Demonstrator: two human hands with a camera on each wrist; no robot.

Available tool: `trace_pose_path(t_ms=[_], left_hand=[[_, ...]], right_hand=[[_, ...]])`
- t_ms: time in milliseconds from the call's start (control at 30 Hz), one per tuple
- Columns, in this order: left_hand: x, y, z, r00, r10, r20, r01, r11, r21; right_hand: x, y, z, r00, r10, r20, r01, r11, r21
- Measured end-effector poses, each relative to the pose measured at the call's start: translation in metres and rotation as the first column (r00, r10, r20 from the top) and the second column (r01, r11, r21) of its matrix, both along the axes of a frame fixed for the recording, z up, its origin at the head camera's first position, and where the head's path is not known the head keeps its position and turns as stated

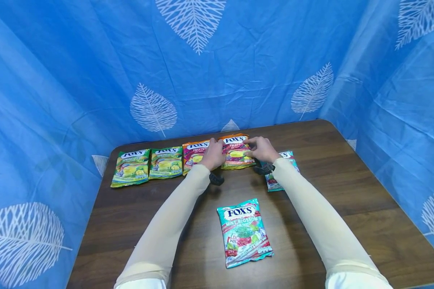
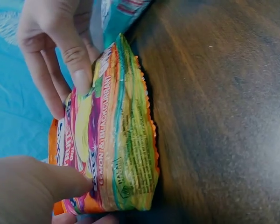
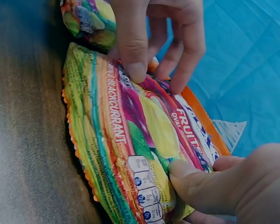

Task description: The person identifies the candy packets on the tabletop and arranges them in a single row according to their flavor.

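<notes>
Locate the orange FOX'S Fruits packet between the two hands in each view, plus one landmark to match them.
Head: the orange Fruits packet is just right of centre, between the left hand and right hand.
Left wrist: left of centre, reaching nearly to the bottom edge.
Right wrist: central, cut off by the bottom edge.
Shared landmark: the blue cloth, faced by the packet's orange top edge.

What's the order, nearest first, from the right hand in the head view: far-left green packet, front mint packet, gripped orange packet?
1. Gripped orange packet: touching the right hand.
2. Front mint packet: table's near side.
3. Far-left green packet: row's left end.
</notes>
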State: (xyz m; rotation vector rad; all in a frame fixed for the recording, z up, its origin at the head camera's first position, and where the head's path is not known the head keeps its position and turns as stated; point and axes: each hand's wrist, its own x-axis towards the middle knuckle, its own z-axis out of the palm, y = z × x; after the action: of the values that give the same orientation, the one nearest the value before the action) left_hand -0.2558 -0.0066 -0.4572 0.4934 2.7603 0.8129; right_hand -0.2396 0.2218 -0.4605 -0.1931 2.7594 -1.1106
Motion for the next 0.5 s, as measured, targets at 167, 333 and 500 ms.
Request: trace_pose_path(t_ms=[167,333,500], left_hand=[[0.001,0.004,-0.002,0.997,-0.027,-0.072,0.023,0.998,-0.052],[-0.014,0.012,-0.022,0.997,-0.039,-0.068,0.038,0.999,-0.02],[-0.032,0.026,-0.055,0.993,-0.049,-0.108,0.049,0.999,0.003]], right_hand=[[0.002,0.003,0.001,1.0,0.009,-0.018,-0.009,1.0,-0.012],[0.006,0.01,0.008,1.0,-0.008,-0.015,0.008,1.0,-0.03],[0.015,0.022,0.02,0.999,-0.019,-0.033,0.018,1.0,-0.011]])
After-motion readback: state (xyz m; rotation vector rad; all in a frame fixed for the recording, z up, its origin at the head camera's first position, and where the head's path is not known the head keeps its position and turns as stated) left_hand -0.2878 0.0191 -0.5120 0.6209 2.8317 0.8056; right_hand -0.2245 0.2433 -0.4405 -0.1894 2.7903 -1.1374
